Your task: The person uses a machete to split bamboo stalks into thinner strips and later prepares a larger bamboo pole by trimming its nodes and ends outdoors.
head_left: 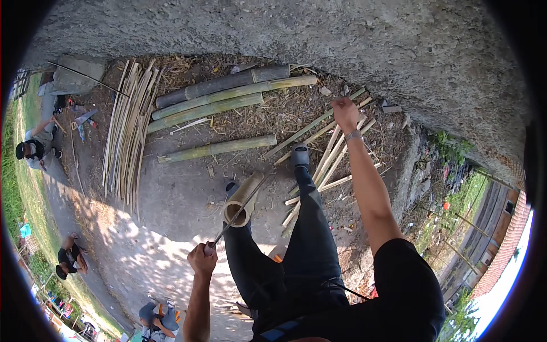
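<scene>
My left hand [203,258] is closed around the handle end of a long, thin grey blade [248,196], seen nearly edge-on. The blade slants up and to the right, crossing in front of a short bamboo tube [246,192]. The tube's hollow end faces me, beside my left leg. My right arm reaches far out to the right. At its end my right hand [345,114] is closed, over several pale bamboo strips [333,153] that lie on the ground. Whatever its fingers hold, if anything, cannot be made out.
Bamboo poles [208,109] lie along the rough wall [285,28], with a single split length [219,148] closer. A bundle of thin strips [128,131] lies at left. Several people sit or crouch at the far left, one near a saw [85,117]. Shavings litter the ground.
</scene>
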A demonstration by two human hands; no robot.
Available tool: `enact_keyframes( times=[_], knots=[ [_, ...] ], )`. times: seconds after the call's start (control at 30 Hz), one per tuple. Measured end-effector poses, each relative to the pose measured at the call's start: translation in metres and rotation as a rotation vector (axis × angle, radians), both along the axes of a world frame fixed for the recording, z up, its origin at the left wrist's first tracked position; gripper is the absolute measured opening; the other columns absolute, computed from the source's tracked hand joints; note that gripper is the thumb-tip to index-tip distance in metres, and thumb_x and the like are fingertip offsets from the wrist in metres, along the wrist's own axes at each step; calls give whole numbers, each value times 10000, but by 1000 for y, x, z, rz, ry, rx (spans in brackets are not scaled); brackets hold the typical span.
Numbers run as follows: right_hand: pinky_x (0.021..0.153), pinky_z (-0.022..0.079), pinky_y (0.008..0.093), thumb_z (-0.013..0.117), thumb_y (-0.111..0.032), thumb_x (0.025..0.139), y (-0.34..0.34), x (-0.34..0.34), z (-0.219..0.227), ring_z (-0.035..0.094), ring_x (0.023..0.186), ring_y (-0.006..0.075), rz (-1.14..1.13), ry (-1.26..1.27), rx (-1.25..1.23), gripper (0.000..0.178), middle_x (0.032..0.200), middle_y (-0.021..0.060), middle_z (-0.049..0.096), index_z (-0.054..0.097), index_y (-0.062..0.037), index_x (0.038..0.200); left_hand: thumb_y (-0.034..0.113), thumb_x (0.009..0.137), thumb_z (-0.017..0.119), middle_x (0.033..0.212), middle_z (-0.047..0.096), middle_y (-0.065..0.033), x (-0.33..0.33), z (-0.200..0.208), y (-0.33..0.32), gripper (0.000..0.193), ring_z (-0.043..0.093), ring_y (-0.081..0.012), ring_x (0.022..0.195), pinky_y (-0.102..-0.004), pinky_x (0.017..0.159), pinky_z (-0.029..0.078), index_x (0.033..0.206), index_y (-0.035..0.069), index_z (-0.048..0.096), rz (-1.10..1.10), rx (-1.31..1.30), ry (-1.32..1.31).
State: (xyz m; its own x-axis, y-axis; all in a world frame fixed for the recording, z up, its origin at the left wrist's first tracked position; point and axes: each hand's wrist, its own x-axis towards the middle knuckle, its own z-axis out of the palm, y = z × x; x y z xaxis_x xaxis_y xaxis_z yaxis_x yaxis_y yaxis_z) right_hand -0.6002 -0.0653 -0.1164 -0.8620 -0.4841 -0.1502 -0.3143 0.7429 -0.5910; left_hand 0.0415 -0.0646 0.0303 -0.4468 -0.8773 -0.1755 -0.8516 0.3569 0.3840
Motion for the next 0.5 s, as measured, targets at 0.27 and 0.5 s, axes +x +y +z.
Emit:
enact_keyframes(
  times=[0.27, 0.5],
  knots=[
    [1047, 507, 441, 777, -392, 796, -55, -118, -283, 595, 1229, 360, 420, 92, 596, 615, 1303, 215, 623, 605, -23, 1257, 80, 828, 716, 530, 470, -129, -29, -6, 40, 341, 488, -390, 486, -481, 478, 292, 591, 91, 472, 68, -115, -138],
    [1205, 293, 571, 708, -328, 853, -151, -79, -360, 318, 1469, 346, 456, 21, 510, 816, 1568, 133, 344, 332, -69, 1530, 205, 930, 651, 747, 627, -43, -27, 59, 93, 176, 614, -182, 631, -300, 584, 525, 864, 43, 645, 461, 247, -87]
  ],
)
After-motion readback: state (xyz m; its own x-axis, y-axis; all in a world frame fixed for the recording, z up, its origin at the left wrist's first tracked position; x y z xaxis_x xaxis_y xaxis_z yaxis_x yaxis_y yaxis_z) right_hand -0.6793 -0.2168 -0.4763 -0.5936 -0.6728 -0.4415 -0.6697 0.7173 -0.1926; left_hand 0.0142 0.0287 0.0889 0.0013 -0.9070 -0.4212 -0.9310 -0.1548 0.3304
